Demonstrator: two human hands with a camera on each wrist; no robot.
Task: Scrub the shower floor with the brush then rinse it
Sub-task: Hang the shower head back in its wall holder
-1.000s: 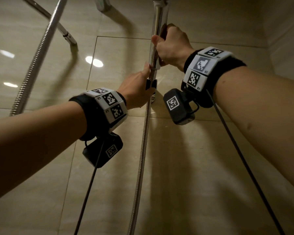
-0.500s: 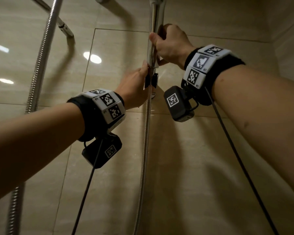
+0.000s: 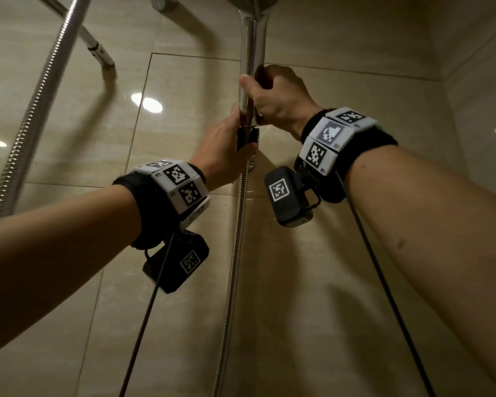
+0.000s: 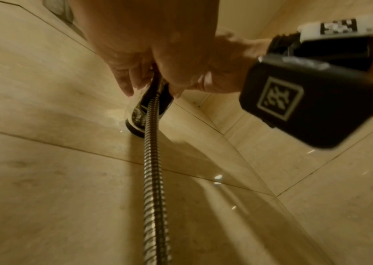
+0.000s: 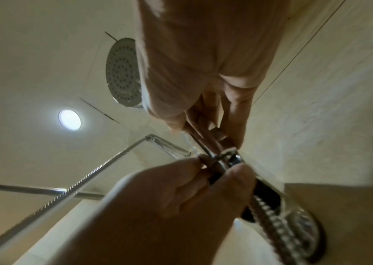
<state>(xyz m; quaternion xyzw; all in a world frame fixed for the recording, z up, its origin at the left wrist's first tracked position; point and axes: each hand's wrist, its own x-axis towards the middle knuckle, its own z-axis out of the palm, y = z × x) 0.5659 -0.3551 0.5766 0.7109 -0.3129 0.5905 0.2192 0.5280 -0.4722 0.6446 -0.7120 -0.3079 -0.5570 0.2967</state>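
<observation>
A chrome hand shower handle (image 3: 248, 67) stands upright in a black wall holder (image 3: 248, 138) on the beige tiled wall. My right hand (image 3: 272, 96) grips the handle just above the holder, fingers wrapped round it (image 5: 233, 111). My left hand (image 3: 226, 150) pinches the holder from the left, thumb and fingers on either side (image 5: 192, 188). The metal hose (image 3: 235, 253) hangs straight down from the handle's base (image 4: 153, 170). The holder's round wall mount (image 4: 135, 125) shows below my left fingers (image 4: 124, 80). No brush and no shower floor is in view.
A second ribbed hose (image 3: 38, 104) and a chrome rail (image 3: 98, 50) run across the upper left. An overhead rain shower head (image 5: 123, 73) and a ceiling light (image 5: 69, 119) sit above. The wall corner (image 3: 444, 81) lies to the right.
Both hands keep their holds on the handle and the holder. The head view has tilted up a little, so the base of the shower head now shows at the top.
</observation>
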